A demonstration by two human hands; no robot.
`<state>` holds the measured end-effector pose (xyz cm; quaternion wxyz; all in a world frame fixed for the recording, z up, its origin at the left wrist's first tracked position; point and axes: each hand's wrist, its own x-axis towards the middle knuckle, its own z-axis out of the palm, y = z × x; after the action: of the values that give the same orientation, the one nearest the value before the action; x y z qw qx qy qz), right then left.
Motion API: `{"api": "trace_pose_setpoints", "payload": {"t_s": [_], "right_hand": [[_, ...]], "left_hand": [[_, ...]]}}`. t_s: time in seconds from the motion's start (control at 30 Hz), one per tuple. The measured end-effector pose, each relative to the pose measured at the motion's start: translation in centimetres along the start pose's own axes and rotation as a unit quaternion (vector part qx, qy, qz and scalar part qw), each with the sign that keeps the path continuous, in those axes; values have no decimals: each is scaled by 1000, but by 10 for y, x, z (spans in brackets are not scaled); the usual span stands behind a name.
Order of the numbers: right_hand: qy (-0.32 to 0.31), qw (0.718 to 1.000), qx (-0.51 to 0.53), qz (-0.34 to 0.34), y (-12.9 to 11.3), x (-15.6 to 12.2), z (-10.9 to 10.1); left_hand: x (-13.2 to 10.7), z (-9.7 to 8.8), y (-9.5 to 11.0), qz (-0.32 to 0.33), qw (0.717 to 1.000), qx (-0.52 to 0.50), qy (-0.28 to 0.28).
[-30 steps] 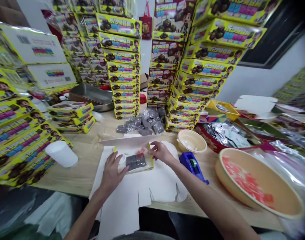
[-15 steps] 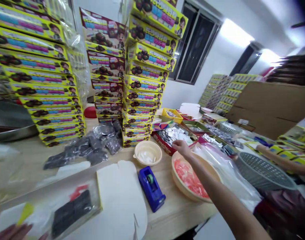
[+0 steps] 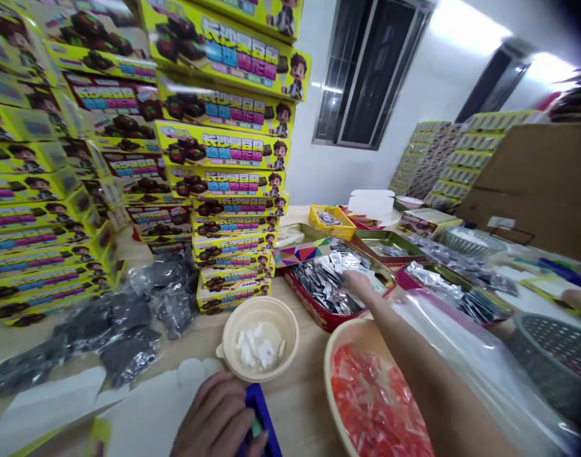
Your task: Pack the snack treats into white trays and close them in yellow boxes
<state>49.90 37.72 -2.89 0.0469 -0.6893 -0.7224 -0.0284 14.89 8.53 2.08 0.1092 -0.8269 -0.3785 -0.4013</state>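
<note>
My left hand [image 3: 219, 416] lies bent over the blue tape dispenser [image 3: 266, 422], fingers together and curled on its top, covering most of it. Beneath and beside that hand is the white flap of an open carton [image 3: 152, 400]. Farther forward, my right hand [image 3: 359, 285] is down among the silver sachets [image 3: 321, 276] in a red-sided tray [image 3: 309, 308]. Its fingers look curled in; the tips are blurred, so what they hold cannot be made out. Red-wrapped packets [image 3: 371, 400] fill a cream basin [image 3: 329, 368] under my right forearm. A cream bowl [image 3: 224, 339] holds small white pieces.
Tall stacks of yellow printed boxes [image 3: 233, 184] stand at the back left, with dark plastic packs [image 3: 129, 311] before them. Clear plastic bags [image 3: 462, 343] and a grey basket [image 3: 552, 355] lie on the right. Another person's hand [image 3: 580, 301] shows at the right edge.
My left hand has moved right, from the carton to the tape dispenser. My right hand has gone from above the tray's near edge down into the sachets. The view has come closer.
</note>
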Motion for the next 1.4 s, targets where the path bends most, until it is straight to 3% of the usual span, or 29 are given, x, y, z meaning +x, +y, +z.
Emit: {"api": "trace_pose_setpoints", "payload": {"t_s": [0.13,0.2,0.23,0.33,0.4,0.47,0.57,0.67,0.77,0.9,1.0,1.13,1.2,1.3,1.4], "right_hand": [[58,998,-19,-15,-3,-31,-26],[81,993,27,-84,-20,-68,-45],[78,983,78,-149,-32,-88,-54],[-11,916,240,-322,-69,-132,-72],[-85,879,312,-351,-79,-128,-70],[-90,891,331,-298,-74,-95,-56],[-9,968,215,-126,-49,-29,-26],[0,985,159,-69,-29,10,-4],[8,984,166,-67,-22,12,1],[37,975,205,-70,-12,-7,-12],[31,948,309,-73,-5,-24,-24],[-13,836,546,-62,-17,-58,-38],[-45,799,596,-71,-34,-80,-46],[-91,771,624,-84,-67,-115,-61],[-130,753,639,-85,-98,-143,-74]], "left_hand": [[43,45,-3,-66,997,-42,9],[58,65,-7,-109,994,-30,7],[65,74,-8,-132,991,-26,-6],[77,94,-13,-202,970,-68,-115],[78,99,-15,-253,937,-106,-216],[74,97,-16,-292,909,-126,-269],[64,86,-14,-306,903,-147,-262],[56,77,-10,-303,904,-169,-251],[50,74,-9,-292,910,-176,-237],[48,79,-10,-272,925,-172,-203],[51,81,-8,-253,929,-198,-182],[51,73,-1,-249,925,-241,-153],[50,64,1,-264,925,-242,-127],[47,52,1,-303,911,-265,-93],[40,46,-3,-333,879,-336,-55]]}}
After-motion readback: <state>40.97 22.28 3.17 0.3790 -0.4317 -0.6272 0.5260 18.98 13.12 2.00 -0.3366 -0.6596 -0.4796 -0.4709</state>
